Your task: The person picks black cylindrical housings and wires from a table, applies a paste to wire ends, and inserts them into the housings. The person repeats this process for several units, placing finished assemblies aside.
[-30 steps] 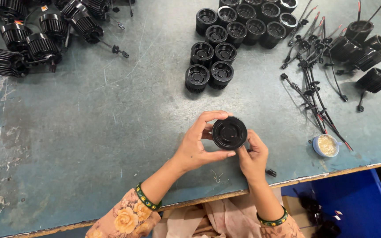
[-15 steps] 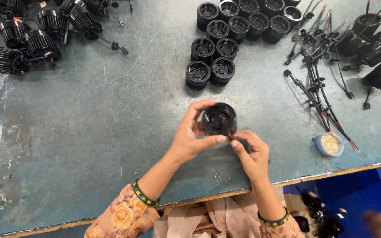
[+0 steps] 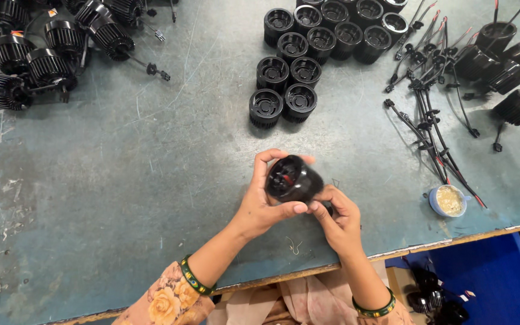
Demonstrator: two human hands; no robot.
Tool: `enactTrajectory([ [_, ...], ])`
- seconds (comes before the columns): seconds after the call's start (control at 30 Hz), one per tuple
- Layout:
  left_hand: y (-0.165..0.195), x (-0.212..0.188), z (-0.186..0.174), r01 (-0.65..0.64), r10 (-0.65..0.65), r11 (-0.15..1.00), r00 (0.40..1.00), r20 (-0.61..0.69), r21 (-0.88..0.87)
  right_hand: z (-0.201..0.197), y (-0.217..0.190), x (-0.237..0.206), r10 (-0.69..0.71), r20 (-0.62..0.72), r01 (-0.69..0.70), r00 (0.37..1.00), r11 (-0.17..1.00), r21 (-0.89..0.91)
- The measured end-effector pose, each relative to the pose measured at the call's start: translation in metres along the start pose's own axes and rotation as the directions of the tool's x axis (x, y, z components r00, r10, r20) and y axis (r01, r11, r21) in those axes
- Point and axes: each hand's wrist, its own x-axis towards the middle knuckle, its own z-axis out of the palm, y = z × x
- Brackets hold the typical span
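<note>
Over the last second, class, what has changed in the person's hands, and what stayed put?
The black round housing was tipped from facing up to lying sideways. The left hand keeps its grip; the right hand slid beneath it. The grouped black housings and small dish are unmoved.

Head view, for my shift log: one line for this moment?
left hand: holds black housing | right hand: touches housing underside | above bench

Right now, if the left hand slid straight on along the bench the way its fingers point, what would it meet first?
The left hand, gripping a black housing, points up and slightly right. Likely first: the nearest of the black finned cups, across bare bench. Height above the bench is unclear.
</note>
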Motion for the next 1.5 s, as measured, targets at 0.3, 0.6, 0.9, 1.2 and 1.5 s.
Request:
enactTrajectory([
  [0.3, -0.002, -0.005, 0.005, -0.033, 0.019, 0.977, 0.997, 0.069, 0.210, -0.010, 0.020, -0.008, -0.098, 0.006, 0.098, 0.995, 0.994, 0.050],
  [0.6, 0.000, -0.001, 0.006, -0.244, 0.288, 0.758, 0.957, 0.024, 0.605, -0.005, -0.001, -0.004, -0.001, -0.027, 0.000, 1.000, 1.000, -0.031],
  [0.9, 0.020, -0.002, 0.015, -0.482, 0.323, 0.384, 0.869, 0.374, 0.788, -0.026, -0.106, 0.008, -0.372, 0.146, 0.376, 0.917, 0.679, -0.630],
  [1.2, 0.020, -0.002, 0.020, -0.509, 0.333, 0.350, 0.852, 0.403, 0.786, -0.041, -0.149, 0.041, -0.171, 0.455, 0.431, 0.874, 0.705, -0.563],
  [1.5, 0.015, -0.004, 0.021, -0.511, 0.322, 0.325, 0.851, 0.415, 0.796, -0.031, -0.155, 0.065, -0.102, 0.693, 0.575, 0.714, 0.650, -0.497],
])
